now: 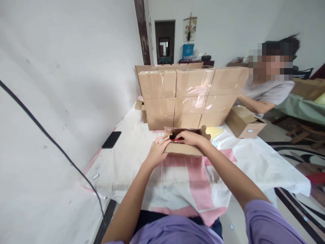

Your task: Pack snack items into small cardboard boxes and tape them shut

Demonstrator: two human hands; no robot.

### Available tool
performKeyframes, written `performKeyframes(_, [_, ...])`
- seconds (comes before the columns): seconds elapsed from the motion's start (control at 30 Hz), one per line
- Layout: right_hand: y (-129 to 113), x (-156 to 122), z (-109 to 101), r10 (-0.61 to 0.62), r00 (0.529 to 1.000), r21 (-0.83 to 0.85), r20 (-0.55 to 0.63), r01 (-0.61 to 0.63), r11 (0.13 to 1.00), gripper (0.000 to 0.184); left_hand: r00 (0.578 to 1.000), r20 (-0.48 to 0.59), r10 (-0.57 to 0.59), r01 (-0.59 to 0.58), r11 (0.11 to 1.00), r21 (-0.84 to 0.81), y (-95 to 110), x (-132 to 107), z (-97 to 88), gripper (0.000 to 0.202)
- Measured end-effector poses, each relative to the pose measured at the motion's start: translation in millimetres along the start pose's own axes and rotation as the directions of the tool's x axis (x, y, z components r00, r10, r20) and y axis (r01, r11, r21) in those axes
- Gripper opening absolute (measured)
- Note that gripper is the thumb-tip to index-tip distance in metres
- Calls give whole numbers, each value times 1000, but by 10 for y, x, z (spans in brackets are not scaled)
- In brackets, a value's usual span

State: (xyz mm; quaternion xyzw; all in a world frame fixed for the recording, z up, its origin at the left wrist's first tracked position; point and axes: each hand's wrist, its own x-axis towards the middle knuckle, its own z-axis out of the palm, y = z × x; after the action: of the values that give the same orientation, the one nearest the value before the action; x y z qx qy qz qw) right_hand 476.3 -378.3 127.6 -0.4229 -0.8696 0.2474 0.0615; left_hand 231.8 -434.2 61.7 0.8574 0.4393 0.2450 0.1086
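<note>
A small cardboard box point(184, 149) with its top flaps up stands before me on the cloth-covered table. My left hand point(159, 149) holds the box at its left end, its fingers bent over the edge. Over the opening, my right hand point(189, 138) is closed, with its fingers curled down inside. A shiny red item point(176, 139) shows by the right fingertips. The box walls and my fingers cover most of it, so its kind and what the fingertips pinch stay hidden.
A stack of taped cardboard boxes point(190, 98) rises just behind. To its right stands another carton point(245, 122), near a co-worker point(269, 89). A black phone-like slab point(111, 139) lies on the left. A dark cable point(50, 132) hangs along the wall. White cloth point(132, 152) covers the table.
</note>
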Motion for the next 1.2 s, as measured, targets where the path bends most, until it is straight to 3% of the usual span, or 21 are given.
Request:
performKeyframes(0.07, [-117,-189,-26,8,990,7,-139,-7,1000,40,999,6,-39,39,999,-5,38,1,-51,62])
performKeyframes(0.13, [-185,-444,-49,42,936,-9,-348,-48,999,43,998,29,-56,57,997,-49,65,27,-135,62])
performKeyframes(0.2, [-177,-720,-48,78,820,-49,-567,-129,990,38,995,76,-56,67,988,-142,72,104,-237,56])
performKeyframes(0.3, [-42,-1032,32,166,589,-5,-791,-277,961,41,998,55,-29,41,974,-223,58,343,-357,46])
performKeyframes(0.33, [18,-1089,81,216,541,61,-813,-289,955,45,1000,20,-11,14,981,-194,53,448,-373,42])
performKeyframes(0.37, [76,-1120,137,267,526,140,-807,-268,953,49,1000,-7,11,-12,989,-145,50,555,-371,37])
performKeyframes(0.4, [128,-1129,196,306,547,218,-779,-221,951,52,1000,-9,27,-28,995,-96,48,659,-352,36])
performKeyframes(0.47, [205,-1098,311,313,650,318,-692,-114,941,52,998,52,18,-15,998,-66,34,829,-264,43])
performKeyframes(0.53, [244,-1041,399,271,745,327,-609,-75,942,52,995,93,-24,40,984,-174,-19,914,-128,50])
performKeyframes(0.63, [275,-999,467,258,800,324,-541,-84,942,57,994,-74,-84,37,870,-492,-223,838,92,50])
performKeyframes(0.73, [357,-1032,511,285,794,459,-538,-8,888,59,969,-227,-99,-63,787,-613,-501,563,241,53])
performKeyframes(0.87, [550,-1033,664,344,770,654,-537,123,746,58,986,-166,7,-98,831,-547,-620,247,312,57])
performKeyframes(0.93, [633,-955,752,364,713,667,-599,193,720,59,963,-246,-114,-41,838,-545,-521,254,341,43])
performKeyframes(1.03, [702,-759,784,384,632,653,-673,264,710,67,855,-303,-421,183,791,-583,-329,441,415,24])
performKeyframes(1.1, [714,-612,709,430,603,670,-672,248,700,70,821,-235,-521,280,724,-630,-256,571,464,40])
performKeyframes(1.2, [692,-436,520,489,562,685,-667,205,699,65,859,-184,-478,238,690,-683,-239,629,487,72])
